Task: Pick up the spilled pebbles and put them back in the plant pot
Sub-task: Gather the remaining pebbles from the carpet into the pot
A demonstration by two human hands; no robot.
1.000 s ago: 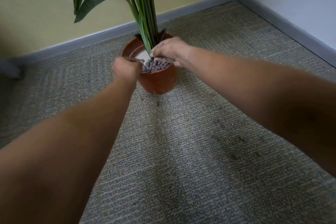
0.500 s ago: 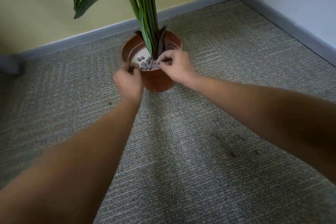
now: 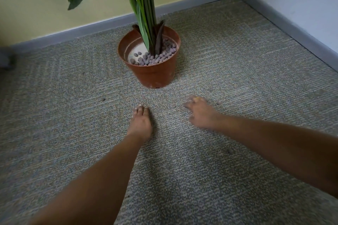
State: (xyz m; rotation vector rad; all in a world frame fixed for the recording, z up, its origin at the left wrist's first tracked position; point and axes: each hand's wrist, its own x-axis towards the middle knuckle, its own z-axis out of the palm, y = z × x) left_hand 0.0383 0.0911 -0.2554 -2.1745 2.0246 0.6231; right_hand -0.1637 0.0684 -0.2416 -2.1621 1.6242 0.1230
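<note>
Carpet (image 3: 237, 64) now lies under both hands, pulled back from the plant pot (image 3: 155, 75) beyond them: left hand (image 3: 140, 124) in a narrow, empty grip, right hand (image 3: 201, 113) loose and blurred.

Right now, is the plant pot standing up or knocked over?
Standing up: the plant pot sits flat on its base on the carpet, and the pebbles lie inside it.
</note>
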